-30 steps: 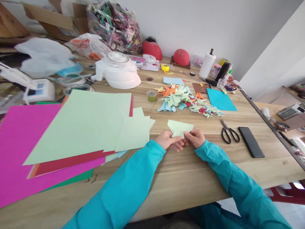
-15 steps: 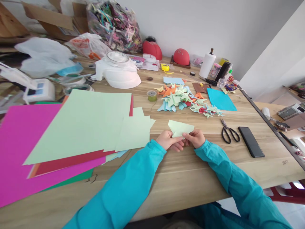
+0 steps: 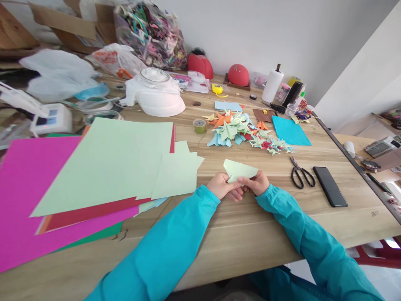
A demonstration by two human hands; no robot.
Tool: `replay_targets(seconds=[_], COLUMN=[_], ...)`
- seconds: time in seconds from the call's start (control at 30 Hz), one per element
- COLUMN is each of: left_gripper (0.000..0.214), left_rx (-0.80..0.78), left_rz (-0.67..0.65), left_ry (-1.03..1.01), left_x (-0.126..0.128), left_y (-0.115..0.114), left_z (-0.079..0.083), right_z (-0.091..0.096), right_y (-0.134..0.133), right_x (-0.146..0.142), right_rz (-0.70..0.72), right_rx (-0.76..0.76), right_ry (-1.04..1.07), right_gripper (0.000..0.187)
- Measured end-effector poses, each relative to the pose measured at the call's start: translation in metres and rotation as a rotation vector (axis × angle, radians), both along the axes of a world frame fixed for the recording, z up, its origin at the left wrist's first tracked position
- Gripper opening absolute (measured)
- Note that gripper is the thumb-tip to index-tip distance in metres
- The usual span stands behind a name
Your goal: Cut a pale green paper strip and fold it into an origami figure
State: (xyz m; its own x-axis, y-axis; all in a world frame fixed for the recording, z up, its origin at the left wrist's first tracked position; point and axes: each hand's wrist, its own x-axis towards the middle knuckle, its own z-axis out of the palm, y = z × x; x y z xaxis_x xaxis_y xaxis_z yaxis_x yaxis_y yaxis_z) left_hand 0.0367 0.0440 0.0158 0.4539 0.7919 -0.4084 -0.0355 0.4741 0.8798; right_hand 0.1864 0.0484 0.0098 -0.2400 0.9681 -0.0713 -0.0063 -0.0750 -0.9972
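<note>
A small piece of folded pale green paper (image 3: 239, 169) is held between both hands, just above the wooden table. My left hand (image 3: 224, 187) pinches its lower left part, thumb on top and fingers curled beneath. From the other side my right hand (image 3: 257, 182) grips the lower right edge, its thumb meeting the left thumb at the paper's bottom. The fingers under the paper are partly hidden. Left of my left hand lie pale green paper squares (image 3: 178, 175). Beyond the hands is a heap of folded paper stars (image 3: 233, 127) in green, orange, red and blue.
Black-handled scissors (image 3: 301, 173) and a phone (image 3: 330, 186) lie to the right. Large coloured sheets (image 3: 109, 163) cover the left side. A spool (image 3: 199, 126), a blue sheet (image 3: 291, 130) and a white cap (image 3: 159, 98) sit farther back. The table's edge (image 3: 244, 274) runs close to my body.
The folded paper has shifted slightly right and tilted a little in my hands. My left hand has moved slightly right with it; both hands still hold it.
</note>
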Motion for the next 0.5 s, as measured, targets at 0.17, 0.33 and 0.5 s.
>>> replay_targets(seconds=[0.17,0.33,0.5], left_gripper=[0.027,0.028,0.029], left_rx=[0.006,-0.028,-0.021], left_rz=[-0.002,-0.058,-0.044], left_ry=[-0.046,-0.159,-0.088], left_x=[0.0031,-0.0002,-0.0029], left_y=[-0.0045,-0.0050,-0.0019], left_z=[0.0043,0.0051,0.0015], right_z=[0.0036,0.0032,0.0039], right_y=[-0.0021,-0.0006,0.0005], right_x=[0.0017,0.0036,0.0032], right_rz=[-0.018,-0.020,-0.049], right_rx=[0.015,-0.019,-0.007], right_ry=[0.012,0.038,0.066], right_gripper=[0.032,0.032,0.033])
